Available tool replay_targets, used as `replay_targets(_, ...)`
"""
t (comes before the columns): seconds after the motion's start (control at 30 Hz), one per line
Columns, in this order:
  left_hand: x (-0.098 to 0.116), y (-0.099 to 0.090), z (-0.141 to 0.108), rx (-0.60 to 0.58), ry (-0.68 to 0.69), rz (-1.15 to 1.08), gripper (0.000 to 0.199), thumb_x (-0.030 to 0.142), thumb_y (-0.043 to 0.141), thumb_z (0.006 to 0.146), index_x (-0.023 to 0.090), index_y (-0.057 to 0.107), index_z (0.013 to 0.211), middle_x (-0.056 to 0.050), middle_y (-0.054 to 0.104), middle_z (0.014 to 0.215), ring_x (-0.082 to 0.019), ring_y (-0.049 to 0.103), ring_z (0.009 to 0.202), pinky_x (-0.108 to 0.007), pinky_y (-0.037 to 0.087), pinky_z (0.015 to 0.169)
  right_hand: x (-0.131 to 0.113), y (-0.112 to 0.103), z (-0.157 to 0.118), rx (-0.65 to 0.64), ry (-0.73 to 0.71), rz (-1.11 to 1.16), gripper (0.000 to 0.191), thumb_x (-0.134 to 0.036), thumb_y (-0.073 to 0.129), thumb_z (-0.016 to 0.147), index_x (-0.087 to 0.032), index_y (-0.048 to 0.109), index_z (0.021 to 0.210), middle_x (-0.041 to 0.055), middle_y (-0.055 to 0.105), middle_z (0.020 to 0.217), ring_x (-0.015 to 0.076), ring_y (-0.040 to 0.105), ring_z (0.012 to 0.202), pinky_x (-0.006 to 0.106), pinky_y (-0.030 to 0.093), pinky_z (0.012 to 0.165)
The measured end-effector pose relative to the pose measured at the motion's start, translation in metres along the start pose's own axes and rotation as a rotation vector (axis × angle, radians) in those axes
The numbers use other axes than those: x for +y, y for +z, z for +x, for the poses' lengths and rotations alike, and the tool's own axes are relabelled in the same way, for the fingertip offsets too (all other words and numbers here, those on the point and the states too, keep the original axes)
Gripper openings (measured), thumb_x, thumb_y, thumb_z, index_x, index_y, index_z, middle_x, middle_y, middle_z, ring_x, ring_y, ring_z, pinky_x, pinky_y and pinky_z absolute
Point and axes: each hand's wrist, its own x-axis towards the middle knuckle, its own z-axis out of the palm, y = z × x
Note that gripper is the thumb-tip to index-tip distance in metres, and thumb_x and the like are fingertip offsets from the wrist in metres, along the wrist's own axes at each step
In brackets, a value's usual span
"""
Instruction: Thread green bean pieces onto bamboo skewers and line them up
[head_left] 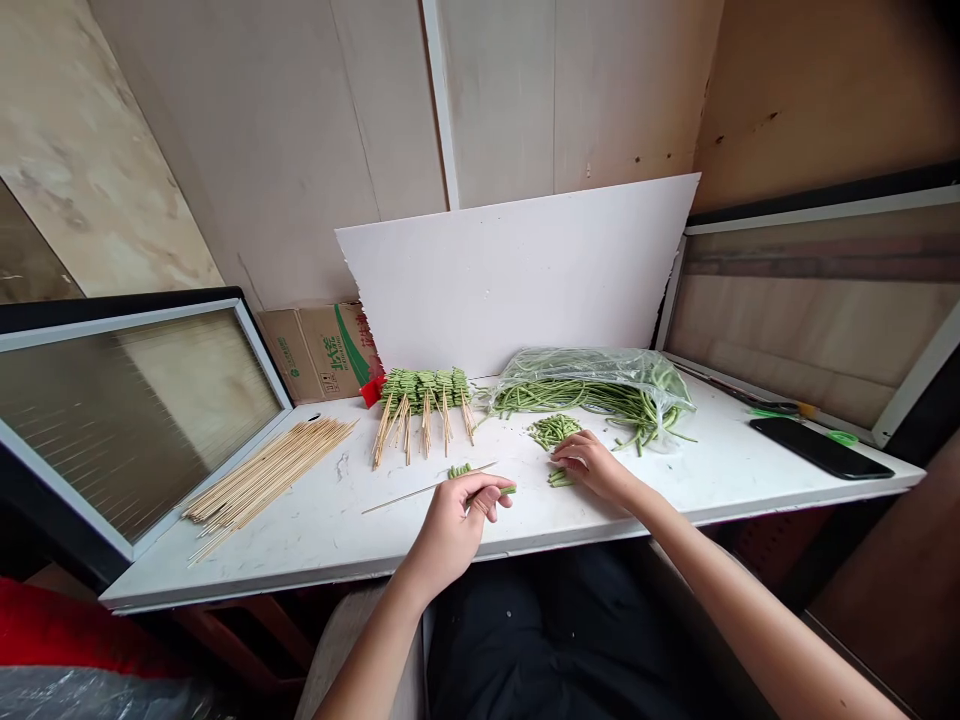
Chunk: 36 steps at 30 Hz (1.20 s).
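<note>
My left hand is closed around cut green bean pieces, whose ends show past the fingertips. Just behind it, a bamboo skewer lies on the white table, with a few bean pieces beside or on it; which one I cannot tell. My right hand rests low over the table, its fingers curled onto a small group of cut bean pieces. Behind that hand is a heap of short bean pieces.
Loose skewers lie at the left. Bundled bean skewers stand at the back before a cardboard box. A plastic bag holds long beans. A black phone and scissors lie right. Framed panels flank the table.
</note>
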Motion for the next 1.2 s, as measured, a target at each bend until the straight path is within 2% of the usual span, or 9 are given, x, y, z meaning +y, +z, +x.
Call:
replay_targets(0.1,-0.004,0.000,0.002,0.003,0.039,0.023,0.036,0.042,0.057,0.105,0.016,0.079,0.117,-0.010,0.073,0.092,-0.018,0.066,0.083,-0.032,0.054,0.081,-0.010,-0.006,0.006,0.089,0.001,0.007,0.033,-0.037,0.053,0.105,-0.021,0.081,0.105,0.0149,0.076,0.105,0.0331,0.065,0.101,0.050,0.055,0.090)
replay_targets(0.2,-0.007,0.000,0.003,0.045,0.076,0.064,0.032,0.039,0.060,0.103,0.018,0.081,0.115,-0.011,0.071,0.101,-0.016,0.065,0.081,-0.031,0.054,0.078,-0.038,-0.018,0.015,0.134,-0.007,0.037,0.036,-0.043,0.052,0.107,-0.022,0.080,0.109,0.0145,0.077,0.101,0.0325,0.066,0.099,0.049,0.055,0.088)
replay_targets(0.33,-0.011,0.001,0.005,0.112,0.043,0.033,0.024,0.033,0.068,0.098,0.017,0.080,0.111,-0.010,0.071,0.102,-0.016,0.069,0.079,-0.031,0.056,0.079,-0.090,-0.032,0.022,0.028,0.000,0.210,0.036,-0.050,0.058,0.105,-0.022,0.078,0.116,0.0122,0.077,0.102,0.0272,0.069,0.097,0.039,0.056,0.080)
replay_targets(0.43,-0.013,0.002,0.006,0.114,0.004,-0.006,0.023,0.029,0.071,0.095,0.016,0.077,0.113,-0.008,0.073,0.095,-0.018,0.071,0.081,-0.033,0.057,0.082,-0.127,-0.033,0.020,-0.083,-0.102,0.362,0.047,-0.055,0.080,0.089,-0.023,0.075,0.123,0.0092,0.078,0.101,0.0252,0.069,0.098,0.035,0.057,0.081)
replay_targets(0.53,-0.013,0.005,0.006,0.081,-0.018,-0.045,0.025,0.026,0.071,0.094,0.015,0.074,0.117,-0.008,0.073,0.092,-0.018,0.071,0.082,-0.034,0.058,0.083,-0.151,-0.030,0.019,-0.046,-0.192,0.408,0.035,-0.047,0.080,0.091,-0.023,0.077,0.117,0.0081,0.077,0.095,0.0228,0.069,0.091,0.036,0.056,0.081)
replay_targets(0.67,-0.010,0.005,0.005,0.062,-0.062,-0.093,0.031,0.027,0.073,0.093,0.016,0.072,0.122,-0.008,0.074,0.095,-0.019,0.074,0.085,-0.035,0.059,0.085,-0.161,-0.032,0.021,0.103,-0.263,0.396,0.017,-0.037,0.070,0.101,-0.023,0.078,0.106,0.0081,0.075,0.087,0.0227,0.066,0.085,0.039,0.054,0.079)
replay_targets(0.8,-0.007,0.001,0.005,0.089,-0.056,-0.060,0.025,0.029,0.077,0.091,0.015,0.075,0.112,-0.012,0.078,0.101,-0.023,0.077,0.091,-0.037,0.060,0.089,-0.162,-0.042,0.024,0.200,-0.250,0.346,0.011,-0.031,0.070,0.101,-0.025,0.078,0.104,0.0068,0.074,0.084,0.0232,0.063,0.082,0.040,0.053,0.076)
replay_targets(1.0,-0.002,-0.002,0.004,0.116,-0.004,-0.006,0.021,0.032,0.073,0.095,0.015,0.077,0.107,-0.011,0.079,0.096,-0.022,0.076,0.084,-0.034,0.060,0.082,-0.168,-0.044,0.025,0.207,-0.334,0.309,0.013,-0.027,0.076,0.096,-0.025,0.076,0.108,0.0059,0.074,0.088,0.0233,0.061,0.084,0.040,0.051,0.078)
replay_targets(1.2,0.003,0.002,0.001,0.102,0.060,0.065,0.017,0.026,0.069,0.096,0.016,0.078,0.106,-0.009,0.077,0.098,-0.017,0.072,0.075,-0.030,0.057,0.077,-0.175,-0.040,0.023,0.181,-0.329,0.284,0.008,-0.028,0.069,0.100,-0.025,0.074,0.107,0.0074,0.072,0.088,0.0239,0.059,0.085,0.041,0.051,0.078)
